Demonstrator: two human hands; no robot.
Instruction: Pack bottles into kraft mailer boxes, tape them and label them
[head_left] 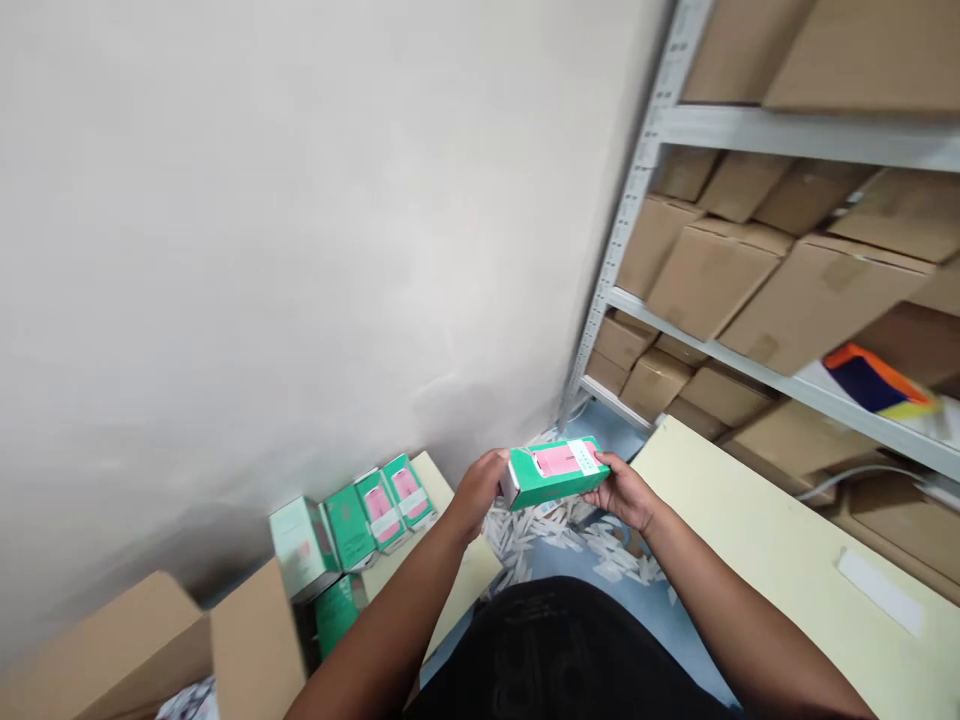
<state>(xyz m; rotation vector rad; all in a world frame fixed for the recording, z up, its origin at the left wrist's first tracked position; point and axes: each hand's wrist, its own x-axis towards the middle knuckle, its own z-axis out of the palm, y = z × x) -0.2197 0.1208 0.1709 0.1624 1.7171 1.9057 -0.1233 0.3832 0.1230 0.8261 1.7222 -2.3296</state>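
Note:
Between my two hands is a green box (551, 487) with a pink picture and a white band on its top face. My left hand (480, 492) grips its left end, thumb on top near the white end flap. At the opposite end my right hand (624, 492) holds the box by its edge, fingers partly hidden underneath. To the left, several similar green boxes (350, 525) stand in a row on a pale yellow table (469, 580). Some of those show the same pink picture and white band.
An open cardboard carton (259, 640) sits at lower left. White paper strips (529, 545) litter the blue floor (697, 640). On the right, a pale tabletop (780, 560) carries a white slip (881, 592). Behind it, a metal shelf (795, 135) holds cardboard boxes.

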